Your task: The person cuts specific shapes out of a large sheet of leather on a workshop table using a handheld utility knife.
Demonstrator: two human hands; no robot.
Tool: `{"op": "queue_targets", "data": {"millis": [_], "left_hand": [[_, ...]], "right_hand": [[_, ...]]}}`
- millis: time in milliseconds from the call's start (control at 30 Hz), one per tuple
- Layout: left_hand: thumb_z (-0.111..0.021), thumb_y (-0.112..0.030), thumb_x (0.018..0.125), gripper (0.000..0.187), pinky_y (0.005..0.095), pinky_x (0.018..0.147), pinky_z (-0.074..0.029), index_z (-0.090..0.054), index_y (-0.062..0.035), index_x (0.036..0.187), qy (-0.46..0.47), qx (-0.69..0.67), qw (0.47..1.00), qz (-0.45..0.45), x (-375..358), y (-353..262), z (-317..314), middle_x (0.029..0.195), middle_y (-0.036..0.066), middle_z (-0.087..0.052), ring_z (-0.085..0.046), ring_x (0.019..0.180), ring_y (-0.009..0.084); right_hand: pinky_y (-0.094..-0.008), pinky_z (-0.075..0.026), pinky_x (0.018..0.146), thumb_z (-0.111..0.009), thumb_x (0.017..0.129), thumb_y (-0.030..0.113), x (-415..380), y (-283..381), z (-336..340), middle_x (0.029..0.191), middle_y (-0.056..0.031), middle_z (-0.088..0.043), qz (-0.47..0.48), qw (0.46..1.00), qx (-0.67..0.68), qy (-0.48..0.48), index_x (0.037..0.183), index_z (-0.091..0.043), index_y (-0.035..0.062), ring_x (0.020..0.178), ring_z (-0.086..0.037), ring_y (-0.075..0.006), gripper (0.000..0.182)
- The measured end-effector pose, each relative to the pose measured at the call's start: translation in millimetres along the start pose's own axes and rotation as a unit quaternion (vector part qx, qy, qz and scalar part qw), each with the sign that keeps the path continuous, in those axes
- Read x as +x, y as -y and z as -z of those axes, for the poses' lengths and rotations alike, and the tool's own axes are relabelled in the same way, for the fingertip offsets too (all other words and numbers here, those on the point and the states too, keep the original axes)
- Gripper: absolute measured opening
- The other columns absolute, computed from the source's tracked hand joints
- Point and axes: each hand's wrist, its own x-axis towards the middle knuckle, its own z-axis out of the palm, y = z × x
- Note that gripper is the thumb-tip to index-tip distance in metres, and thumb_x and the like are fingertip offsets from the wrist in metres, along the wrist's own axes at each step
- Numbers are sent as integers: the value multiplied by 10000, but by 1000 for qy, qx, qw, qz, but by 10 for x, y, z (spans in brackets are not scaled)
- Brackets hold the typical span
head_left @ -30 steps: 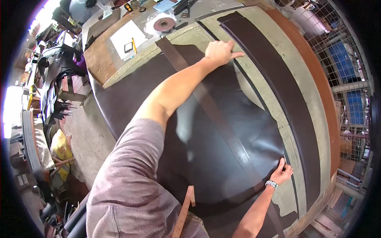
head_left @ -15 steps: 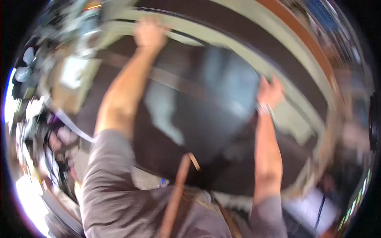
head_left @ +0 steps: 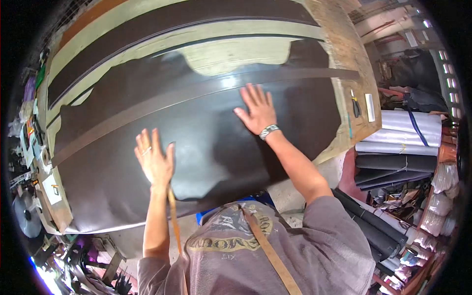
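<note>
A large dark brown leather hide [head_left: 128, 182], glossy in the middle and wavy along its far edge, lies spread on the work table. My left hand [head_left: 156, 162], with a ring on one finger, rests palm down on the hide, fingers apart. Farther to the right, my right hand [head_left: 259, 113] also lies flat with spread fingers, a patterned bracelet at its wrist. Its fingertips are just short of a long, flat brown strip [head_left: 162, 105] that crosses the hide and runs past its edges on both sides. Neither hand grips anything.
Beyond the hide, another long dark piece [head_left: 182, 19] lies on the table [head_left: 354, 46]. Pliers [head_left: 355, 104] and a white block [head_left: 369, 107] lie at its right end. White rolls [head_left: 405, 128] and dark rolls [head_left: 368, 226] are stacked to the right.
Both hands have come off the hide's far area and right side and now lie flat nearer its middle. The view has turned and become sharp.
</note>
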Motion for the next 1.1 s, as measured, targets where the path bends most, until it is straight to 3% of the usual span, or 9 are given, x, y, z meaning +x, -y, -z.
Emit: {"op": "queue_targets", "data": {"millis": [133, 267, 367, 467, 600, 667, 733, 933, 1100], "left_hand": [[-567, -406, 1005, 661, 555, 1232, -157, -370, -129, 1572, -74, 25, 988, 132, -747, 80, -170, 1652, 141, -294, -205, 1543, 356], [-586, -494, 987, 761, 548, 1236, -157, -365, -33, 1550, -103, 69, 917, 379, -1703, 113, -248, 1625, 248, -284, -202, 1528, 418], [-699, -586, 885, 930, 479, 1206, -274, -390, 49, 1490, -298, -44, 761, 575, -1940, 15, -438, 1548, 308, -370, -332, 1459, 449], [-743, -629, 843, 946, 426, 1129, -419, -420, 22, 1448, -431, -480, 534, 546, -1921, 65, -804, 1474, 229, -449, -551, 1289, 346], [-572, -827, 816, 1060, 465, 1158, -376, -393, -45, 1508, -379, -735, 348, 442, -2010, 85, -906, 1541, 160, -421, -483, 1364, 317], [-467, -914, 787, 1129, 489, 1176, -348, -374, -78, 1539, -306, -792, 283, 446, -2120, -133, -849, 1586, 121, -390, -431, 1411, 307], [-343, -983, 744, 1197, 494, 1198, -309, -342, -121, 1574, -245, -808, 309, 437, -2284, -121, -1218, 1633, 79, -338, -338, 1475, 297], [-763, -546, 861, 883, 492, 1205, -300, -435, -21, 1490, -268, -843, 249, 394, -2946, -270, -1498, 1530, 130, -484, -442, 1411, 306], [-831, -280, 855, 474, 444, 1060, -452, -664, -23, 1217, -270, -719, 375, 519, -3354, -141, -1031, 1201, 88, -692, -624, 1135, 280]], "right_hand": [[-571, -371, 1039, -644, 895, 491, -555, -1871, 409, 1454, -169, -511, -109, 982, -88, -130, 1357, -562, 60, 1319, -462, -380, 638], [-505, -212, 1231, -487, 1016, 535, -1344, -2689, 838, 1618, -216, -331, -222, 971, -83, 3, 1543, -396, 32, 1504, -280, -392, 734], [-518, -211, 1234, -456, 1019, 577, -1654, -3090, 557, 1601, -271, -324, -213, 972, -76, -59, 1539, -369, -24, 1499, -292, -401, 799], [-519, -320, 1177, -525, 964, 631, -1764, -3504, 236, 1501, -271, -461, -211, 967, -94, -106, 1476, -438, -45, 1398, -427, -424, 852], [-525, -406, 1072, -683, 872, 609, -1556, -3465, 618, 1373, -281, -557, -244, 966, -61, -52, 1406, -456, -79, 1269, -527, -442, 900], [-493, -446, 1036, -775, 835, 520, -1512, -3878, 467, 1331, -298, -576, -264, 946, 145, -121, 1383, -468, -92, 1219, -563, -433, 877], [-447, -484, 979, -811, 815, 477, -1439, -4348, 312, 1211, -304, -645, -295, 929, 213, -70, 1218, -599, -113, 1099, -627, -413, 746], [-442, -499, 879, -774, 844, 509, -1303, -4493, 496, 1012, -245, -719, -285, 943, 172, -11, 1013, -679, -113, 918, -667, -326, 652], [-445, -504, 819, -757, 830, 554, -1283, -4256, 623, 970, -223, -742, -267, 947, 181, 8, 923, -710, -67, 862, -665, -302, 630]]}}
